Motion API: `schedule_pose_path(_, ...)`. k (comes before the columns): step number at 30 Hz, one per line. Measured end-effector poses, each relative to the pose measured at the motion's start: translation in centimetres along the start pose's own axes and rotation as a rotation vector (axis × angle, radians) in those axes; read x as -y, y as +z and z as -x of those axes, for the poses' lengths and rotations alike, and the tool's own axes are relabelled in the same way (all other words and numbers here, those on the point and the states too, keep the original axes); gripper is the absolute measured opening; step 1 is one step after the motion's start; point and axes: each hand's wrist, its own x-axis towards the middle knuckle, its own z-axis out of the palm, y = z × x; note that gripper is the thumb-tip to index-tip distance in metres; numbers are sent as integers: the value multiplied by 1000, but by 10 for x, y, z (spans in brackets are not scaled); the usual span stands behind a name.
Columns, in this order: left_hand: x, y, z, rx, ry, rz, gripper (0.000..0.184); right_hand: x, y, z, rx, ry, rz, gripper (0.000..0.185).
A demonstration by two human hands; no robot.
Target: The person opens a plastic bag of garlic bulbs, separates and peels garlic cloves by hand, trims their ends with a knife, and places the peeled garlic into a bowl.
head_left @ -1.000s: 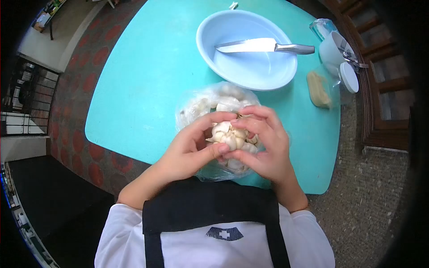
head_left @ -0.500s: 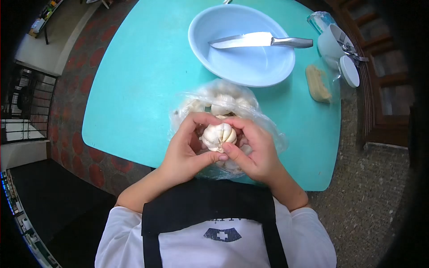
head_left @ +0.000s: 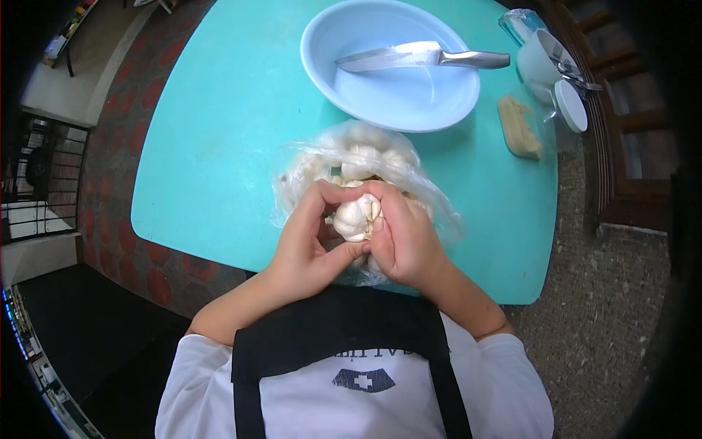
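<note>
Two hands: your left hand [head_left: 303, 230] curls round the bulb's left side; your right hand [head_left: 409, 238] grips its right side, thumb against the cloves.
Garlic bulb [head_left: 354, 219]: held between both, over the bag's near part.
Plastic bag [head_left: 443, 212]: loose bulbs [head_left: 360, 162] inside; on turquoise table [head_left: 212, 161].
Blue bowl [head_left: 395, 110]: beyond bag; knife [head_left: 420, 57] rests in it, handle over right rim.
Far right: cutlery [head_left: 570, 73] in a white container [head_left: 535, 60].

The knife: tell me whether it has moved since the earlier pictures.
No. Against the blue bowl, the knife shows no clear shift: blade over the inside, handle past the right-hand rim, as before. The whole view slid slightly.
</note>
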Motion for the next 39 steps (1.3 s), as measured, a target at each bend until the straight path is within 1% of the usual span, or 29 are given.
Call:
schedule_pose_path(3, 1, 0, -1, 4, 31, -31, 51, -1, 3, -1, -49, -7, -18, 34)
schedule_pose_path(6, 4, 2, 1, 50, 27, 123, 52, -5, -2, 1, -99, 123, -180, 27)
schedule_pose_path(9, 4, -5, -4, 97, 2, 229, 54, -1, -3, 2, -75, 315, -386, 20)
schedule_pose_path(12, -3, -10, -5, 38, -101, 393, 55, 8, -7, -6, -107, 445, -525, 19)
schedule_pose_path(15, -6, -9, -6, 47, -95, 514, 52, -3, -5, -7, -157, 367, -557, 19)
schedule_pose_path(18, 8, -17, -9, 87, -34, 527, 47, -4, 0, -7, -220, 233, -496, 19)
schedule_pose_path(21, -3, -12, -13, 0, -98, 477, 43, -4, -2, -9, -189, 127, -391, 19)
schedule_pose_path(24, -14, -1, -17, -113, -201, 240, 35, 1, -5, -6, -194, 108, -340, 19)
schedule_pose_path(27, -7, -1, -17, -99, -58, 133, 24, -4, -6, -2, -229, 51, -383, 21)
schedule_pose_path(30, -2, -5, -16, -71, 9, 102, 18, -7, -4, -2, -278, -43, -403, 18)
schedule_pose_path(33, 0, -8, -13, -47, -52, 251, 20, 1, -2, -3, -276, 42, -487, 13)
schedule_pose_path(36, 2, -10, -10, 18, -59, 209, 21, -10, -5, 3, -256, 147, -409, 13)
schedule_pose_path(39, -4, -3, -8, -154, -145, 310, 21, 1, -7, -3, -361, 277, -690, 15)
